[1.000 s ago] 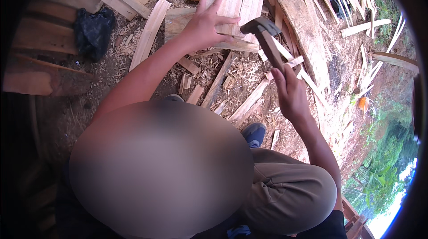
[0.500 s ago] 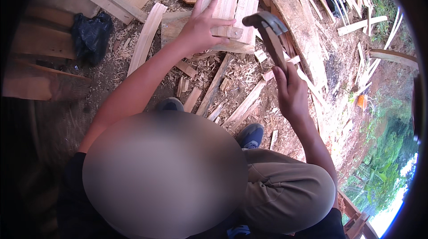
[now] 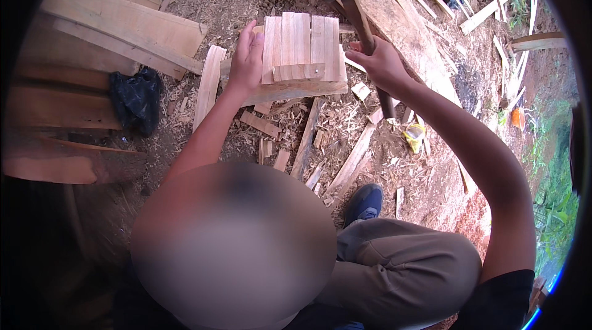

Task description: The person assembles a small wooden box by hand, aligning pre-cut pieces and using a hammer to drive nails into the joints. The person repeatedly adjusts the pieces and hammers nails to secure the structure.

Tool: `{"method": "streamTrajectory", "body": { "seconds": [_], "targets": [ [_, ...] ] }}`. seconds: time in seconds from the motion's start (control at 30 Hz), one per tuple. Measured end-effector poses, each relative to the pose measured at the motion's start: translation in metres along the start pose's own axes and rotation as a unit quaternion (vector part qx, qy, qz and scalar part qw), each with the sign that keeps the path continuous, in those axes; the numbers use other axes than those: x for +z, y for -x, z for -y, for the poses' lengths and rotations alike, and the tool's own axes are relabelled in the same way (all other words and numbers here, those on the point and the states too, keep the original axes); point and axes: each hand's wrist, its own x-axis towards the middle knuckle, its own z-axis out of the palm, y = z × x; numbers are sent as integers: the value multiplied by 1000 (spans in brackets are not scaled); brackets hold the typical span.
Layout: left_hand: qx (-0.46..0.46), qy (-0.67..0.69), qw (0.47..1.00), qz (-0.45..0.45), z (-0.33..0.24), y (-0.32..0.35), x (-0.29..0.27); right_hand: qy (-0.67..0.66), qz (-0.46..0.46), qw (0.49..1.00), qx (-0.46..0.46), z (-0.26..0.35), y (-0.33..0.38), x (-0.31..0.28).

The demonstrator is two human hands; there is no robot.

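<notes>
Head view: left hand [image 3: 248, 62] unclenched, fingers stretched along the left edge of the pale wooden slats [image 3: 296, 40], which lie side by side over a timber block [image 3: 296, 91], short crosspiece [image 3: 299, 72] near their near end. Right hand [image 3: 385, 65] grasping the hammer [image 3: 361, 20] by its handle, just right of the slats.

No lettering, number or sign can be read, whether on the slatted wooden piece [image 3: 296, 40], the hammer [image 3: 359, 19] to its right or the yellow scrap [image 3: 414, 137] to its lower right.
</notes>
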Motion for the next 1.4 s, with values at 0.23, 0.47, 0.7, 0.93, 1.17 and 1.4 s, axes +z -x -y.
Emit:
{"method": "streamTrajectory", "body": {
  "seconds": [0.23,0.47,0.7,0.93,1.17,1.4],
  "targets": [
    [-12,71,997,24,-4,-6,21,-227,-81,970,17,4,-8,48],
    [-11,42,999,18,-7,-2,32,-118,-98,985,73,37,-1,57],
    [-33,65,997,24,-18,2,33,-47,-88,993,62,52,8,60],
    [-50,17,998,23,-23,5,34,-25,-79,995,61,47,4,59],
    [44,-69,995,60,-17,-13,15,-30,-66,995,61,39,-7,52],
    [221,-346,886,215,-56,9,-5,-11,-78,996,45,26,-11,53]
  ]
}}
